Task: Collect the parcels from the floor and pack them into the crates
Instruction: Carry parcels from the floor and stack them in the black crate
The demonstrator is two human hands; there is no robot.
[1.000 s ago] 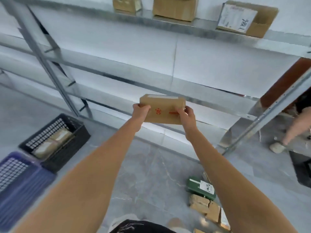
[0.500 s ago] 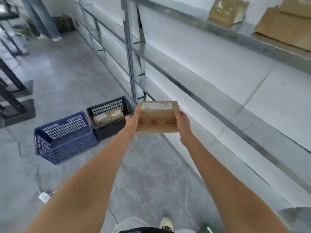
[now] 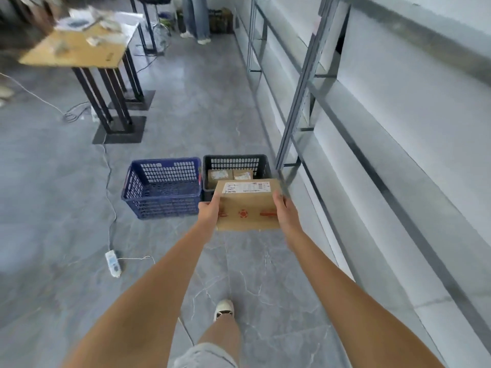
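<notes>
I hold a brown cardboard parcel [image 3: 247,208] with a white label and red marks out in front of me. My left hand [image 3: 210,212] grips its left end and my right hand [image 3: 283,212] grips its right end. Just beyond the parcel on the floor stands a black crate [image 3: 233,162] with two brown parcels [image 3: 229,174] inside; the held parcel covers its near side. A blue crate [image 3: 162,185] sits right beside it on the left, and I see nothing inside it.
A metal shelving rack [image 3: 305,83] runs along the right wall. A white power strip [image 3: 113,262] and its cable lie on the floor to the left. A wooden table [image 3: 79,49] on black legs stands far left. A person's legs [image 3: 196,19] are at the far end.
My view has swung left from the shelves to the aisle, and the crates now lie straight ahead and closer. Both hands keep the same hold on the parcel.
</notes>
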